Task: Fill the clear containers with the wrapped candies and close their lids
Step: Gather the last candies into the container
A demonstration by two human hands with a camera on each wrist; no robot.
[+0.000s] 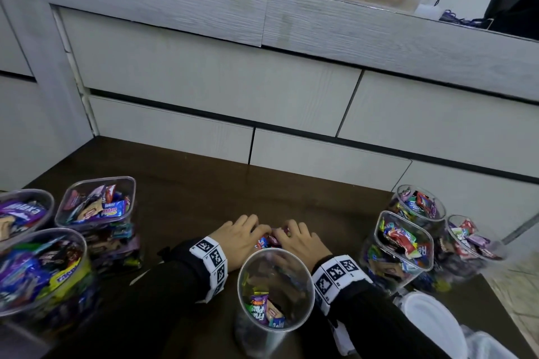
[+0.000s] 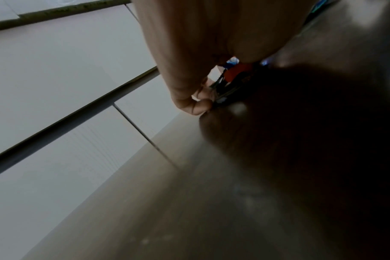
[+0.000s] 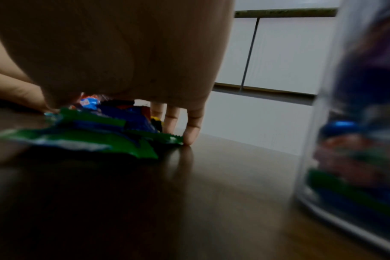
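Observation:
A small heap of wrapped candies point(image 1: 266, 240) lies on the dark table point(image 1: 189, 192). Both hands are cupped over it from opposite sides. My left hand point(image 1: 250, 230) curls its fingers point(image 2: 198, 105) round the heap's left side, with red and blue wrappers point(image 2: 236, 70) under the palm. My right hand point(image 1: 287, 232) curls round the right side, its fingertips point(image 3: 190, 135) on the table behind green and blue wrappers point(image 3: 89, 139). Just in front of the hands stands an open round clear container point(image 1: 239, 288) with a few candies at its bottom.
Three filled open containers point(image 1: 96, 201) stand at the left and three more point(image 1: 402, 239) at the right, the nearest one close beside my right hand point(image 3: 356, 123). A white lid point(image 1: 434, 326) lies at the front right. Grey drawer fronts point(image 1: 204, 81) rise behind the table.

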